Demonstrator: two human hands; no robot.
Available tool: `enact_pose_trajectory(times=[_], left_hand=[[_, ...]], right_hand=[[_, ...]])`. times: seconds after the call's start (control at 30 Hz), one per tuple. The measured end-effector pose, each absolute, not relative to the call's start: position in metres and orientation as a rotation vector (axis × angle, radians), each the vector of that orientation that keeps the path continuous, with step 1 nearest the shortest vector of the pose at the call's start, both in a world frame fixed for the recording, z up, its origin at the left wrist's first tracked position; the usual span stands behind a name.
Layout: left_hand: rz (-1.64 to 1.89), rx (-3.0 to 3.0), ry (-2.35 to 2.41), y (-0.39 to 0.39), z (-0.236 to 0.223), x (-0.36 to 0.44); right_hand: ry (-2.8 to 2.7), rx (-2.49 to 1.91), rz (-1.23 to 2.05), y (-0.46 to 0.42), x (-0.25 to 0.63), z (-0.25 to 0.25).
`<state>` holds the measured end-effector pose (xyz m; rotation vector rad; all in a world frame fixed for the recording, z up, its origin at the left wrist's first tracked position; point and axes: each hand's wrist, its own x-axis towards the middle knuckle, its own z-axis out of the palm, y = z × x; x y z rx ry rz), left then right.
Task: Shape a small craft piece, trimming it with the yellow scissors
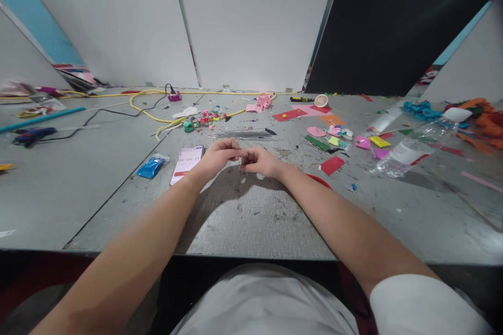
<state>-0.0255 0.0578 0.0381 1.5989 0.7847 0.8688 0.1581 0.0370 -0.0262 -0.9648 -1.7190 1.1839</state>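
My left hand (217, 156) and my right hand (260, 161) meet fingertip to fingertip over the middle of the grey table (243, 220). Both are closed in a pinch on something too small to make out. A phone (186, 164) showing a timer lies just left of my left hand. A blue packet (151, 166) lies further left. Part of a red round thing (319, 180) shows from behind my right forearm.
Coloured paper scraps (332, 136) cover the right side, with a clear plastic bottle (408, 152) lying down. A yellow cable (157, 110), small craft bits (204, 119) and thin wires (243, 134) lie beyond the hands. White and black panels stand behind.
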Motion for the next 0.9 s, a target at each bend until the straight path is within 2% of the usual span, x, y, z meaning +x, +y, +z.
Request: enact_pose_trajectory(times=[0.07, 0.23, 0.33, 0.67, 0.9], left_hand=[[0.907, 1.529, 0.810, 0.058, 0.038, -0.025], [1.038, 1.338, 0.926, 0.063, 0.035, -0.025], [1.062, 1.292, 0.951, 0.065, 0.033, -0.025], [1.097, 1.268, 0.972, 0.064, 0.030, -0.024], [1.148, 1.287, 0.968, 0.068, 0.030, -0.025]], right_hand=[[-1.710, -1.021, 1.042, 0.036, 0.158, -0.026], [-1.929, -1.155, 0.405, 0.031, 0.158, -0.019], [-1.986, -1.176, 0.208, 0.028, 0.155, -0.016], [-1.962, -1.289, 0.122, 0.026, 0.150, -0.015], [-1.878, -1.234, 0.217, 0.025, 0.150, -0.015]])
